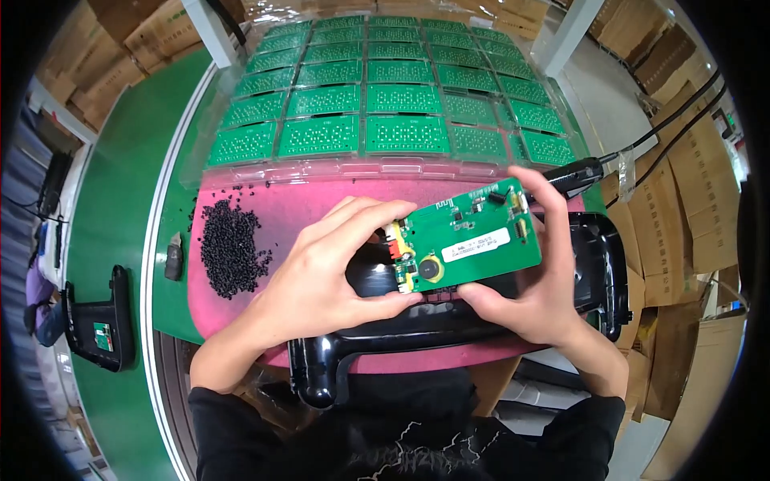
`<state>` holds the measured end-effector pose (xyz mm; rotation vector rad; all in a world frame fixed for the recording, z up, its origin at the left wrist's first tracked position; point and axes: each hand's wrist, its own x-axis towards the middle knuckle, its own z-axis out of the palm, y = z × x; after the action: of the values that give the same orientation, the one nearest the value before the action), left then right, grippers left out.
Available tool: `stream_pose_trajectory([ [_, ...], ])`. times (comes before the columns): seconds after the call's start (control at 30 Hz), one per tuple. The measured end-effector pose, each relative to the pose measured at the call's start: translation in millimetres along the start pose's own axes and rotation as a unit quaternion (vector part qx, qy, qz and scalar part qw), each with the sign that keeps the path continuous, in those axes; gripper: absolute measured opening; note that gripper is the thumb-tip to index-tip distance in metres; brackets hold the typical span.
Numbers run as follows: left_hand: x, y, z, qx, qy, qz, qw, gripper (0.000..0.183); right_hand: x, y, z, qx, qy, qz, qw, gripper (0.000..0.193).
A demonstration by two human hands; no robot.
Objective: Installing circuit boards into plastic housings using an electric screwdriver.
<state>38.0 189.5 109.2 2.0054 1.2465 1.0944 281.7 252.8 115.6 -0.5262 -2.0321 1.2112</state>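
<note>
A green circuit board (pixel 497 260) with a white label and small parts is held up in front of me, tilted with its right end higher. My left hand (pixel 321 260) pinches its left end, thumb below and fingers above, near the red and white connectors. My right hand (pixel 545 272) grips the right end between thumb and fingers. Beneath the board lies a glossy black plastic housing (pixel 417 333) with a rounded handle, partly hidden by both hands. It rests on a pink mat (pixel 321 188).
Clear trays of green circuit boards (pixel 321 132) fill the far side. Small black screws or pellets (pixel 233 248) lie heaped at left. A black corded tool (pixel 577 176) is at right. Another black housing (pixel 116 321) sits on the left bench. Cardboard boxes (pixel 682 208) stand at right.
</note>
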Motion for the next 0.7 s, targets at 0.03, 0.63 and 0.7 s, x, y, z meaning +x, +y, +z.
stream_pose_trajectory([
  [0.03,0.8,-1.0,-2.1,0.039,-0.012,0.013,0.999,0.073,-4.6,-1.7,4.1,0.047,0.069,0.047,0.995,0.087],
  [0.63,-2.1,-10.1,1.8,0.020,-0.163,0.037,0.986,0.064,-52.6,3.9,-29.2,-0.064,-0.088,0.230,0.967,0.066],
  [0.7,-3.5,-8.7,5.2,0.069,-0.147,0.002,0.987,0.063,-51.2,18.3,-28.7,-0.138,-0.077,0.167,0.973,0.063],
])
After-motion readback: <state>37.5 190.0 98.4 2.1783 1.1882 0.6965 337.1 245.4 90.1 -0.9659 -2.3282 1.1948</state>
